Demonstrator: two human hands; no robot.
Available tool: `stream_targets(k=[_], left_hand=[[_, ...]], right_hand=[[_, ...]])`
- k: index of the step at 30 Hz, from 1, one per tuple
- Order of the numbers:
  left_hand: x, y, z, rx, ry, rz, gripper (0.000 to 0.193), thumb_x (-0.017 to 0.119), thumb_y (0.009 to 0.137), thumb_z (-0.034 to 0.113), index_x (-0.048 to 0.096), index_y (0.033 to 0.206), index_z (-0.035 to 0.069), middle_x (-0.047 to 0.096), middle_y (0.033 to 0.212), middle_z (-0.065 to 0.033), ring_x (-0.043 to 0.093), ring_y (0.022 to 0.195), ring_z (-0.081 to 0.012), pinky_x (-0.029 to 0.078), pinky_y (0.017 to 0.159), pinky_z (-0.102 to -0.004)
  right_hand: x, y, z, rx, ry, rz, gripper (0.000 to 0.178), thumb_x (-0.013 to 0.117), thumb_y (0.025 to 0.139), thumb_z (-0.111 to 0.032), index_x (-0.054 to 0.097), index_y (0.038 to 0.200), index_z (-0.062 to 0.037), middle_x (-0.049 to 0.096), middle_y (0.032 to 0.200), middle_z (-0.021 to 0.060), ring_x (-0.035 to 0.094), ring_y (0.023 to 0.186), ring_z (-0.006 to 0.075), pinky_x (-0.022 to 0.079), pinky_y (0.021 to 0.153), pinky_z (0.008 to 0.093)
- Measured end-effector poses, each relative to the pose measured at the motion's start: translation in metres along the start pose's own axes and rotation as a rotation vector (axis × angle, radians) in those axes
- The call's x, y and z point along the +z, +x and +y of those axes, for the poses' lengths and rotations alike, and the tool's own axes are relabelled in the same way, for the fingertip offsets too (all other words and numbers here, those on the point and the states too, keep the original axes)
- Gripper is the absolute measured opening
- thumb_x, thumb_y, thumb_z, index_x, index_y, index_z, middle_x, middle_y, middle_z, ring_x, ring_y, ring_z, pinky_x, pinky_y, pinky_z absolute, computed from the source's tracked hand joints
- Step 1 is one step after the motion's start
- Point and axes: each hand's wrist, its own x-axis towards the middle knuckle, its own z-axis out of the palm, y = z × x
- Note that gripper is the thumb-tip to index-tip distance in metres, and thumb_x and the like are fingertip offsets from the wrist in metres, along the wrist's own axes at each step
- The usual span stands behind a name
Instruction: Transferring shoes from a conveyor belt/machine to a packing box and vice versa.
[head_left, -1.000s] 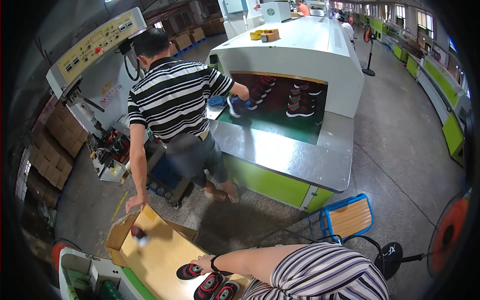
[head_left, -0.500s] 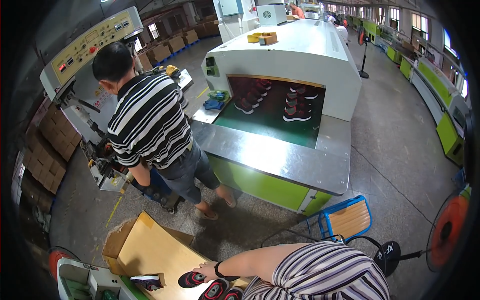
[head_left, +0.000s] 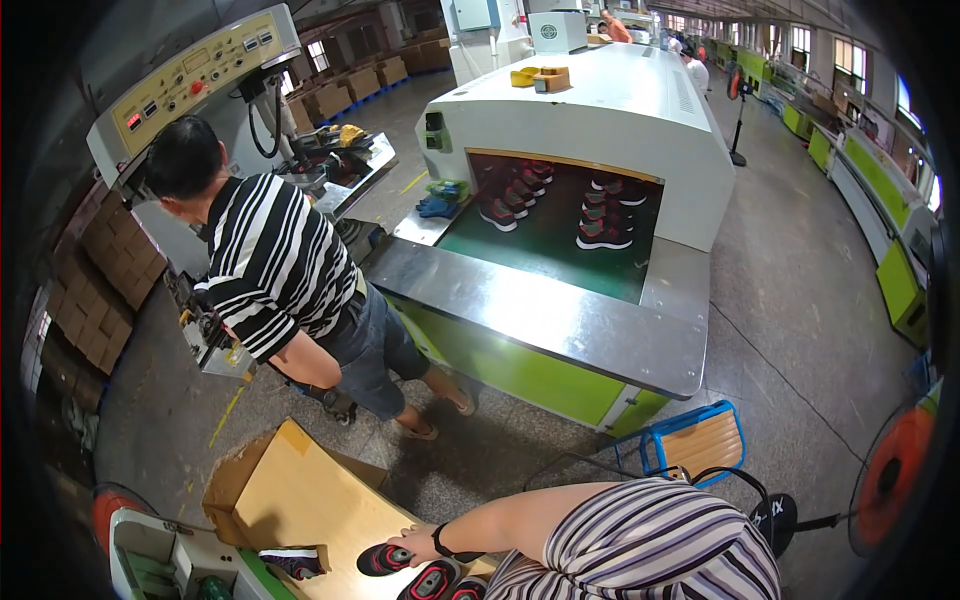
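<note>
My right hand [head_left: 415, 545], with a dark band on the wrist, reaches in from the lower right. Its fingers are closed on a black sneaker [head_left: 378, 560] with red trim, lying on a tan board [head_left: 300, 490]. Right beside that hand, a pair of black-and-red sneakers [head_left: 432, 580] is cut off by the lower edge. Another dark sneaker [head_left: 293, 562] with a pale sole lies on its side further left on the board. My left hand is out of view.
A co-worker [head_left: 280, 270] in a striped shirt stands at a control-panel machine [head_left: 200, 75]. Ahead is a white conveyor oven [head_left: 560, 125] with rows of sneakers inside and a metal front ledge [head_left: 540, 310]. A blue-framed stool [head_left: 700, 440] and a fan [head_left: 890, 480] stand at right.
The co-worker has leaned left and bent an arm outward. The view has shifted slightly. My right hand stays on the same sneaker.
</note>
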Motion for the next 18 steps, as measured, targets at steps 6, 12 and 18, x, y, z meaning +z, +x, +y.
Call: stream_targets(k=[6,12,18], left_hand=[[-0.051,-0.003,-0.044,-0.406,0.747,0.092,0.076,0.046,0.094,0.052,0.024,0.153,0.009,0.02,0.159,-0.0165,0.027,0.144,-0.0341,0.025,0.116,-0.0505],[-0.061,0.011,-0.094,-0.625,1.029,-0.211,0.074,0.042,0.094,0.054,0.028,0.15,0.007,0.025,0.155,-0.0198,0.034,0.14,-0.0364,0.031,0.112,-0.0501],[-0.015,-0.074,-0.157,-0.565,1.209,-0.58,0.089,0.051,0.087,0.064,0.033,0.146,0.0,0.038,0.145,-0.0253,0.042,0.134,-0.0375,0.039,0.107,-0.0455]], right_hand=[[-0.005,-0.003,0.004,0.002,0.005,0.014,0.084,0.077,0.073,-0.027,0.033,0.144,-0.0162,0.048,0.129,0.0254,0.048,0.12,0.0438,0.04,0.101,0.0507],[0.005,-0.004,0.01,-0.082,0.007,0.108,0.083,0.078,0.072,-0.025,0.036,0.143,-0.0127,0.05,0.129,0.0229,0.049,0.12,0.0414,0.04,0.102,0.0492],[0.018,0.014,0.018,-0.254,0.125,0.1,0.065,0.072,0.075,-0.021,0.048,0.133,-0.0045,0.06,0.12,0.0227,0.058,0.112,0.0396,0.046,0.097,0.0455]])
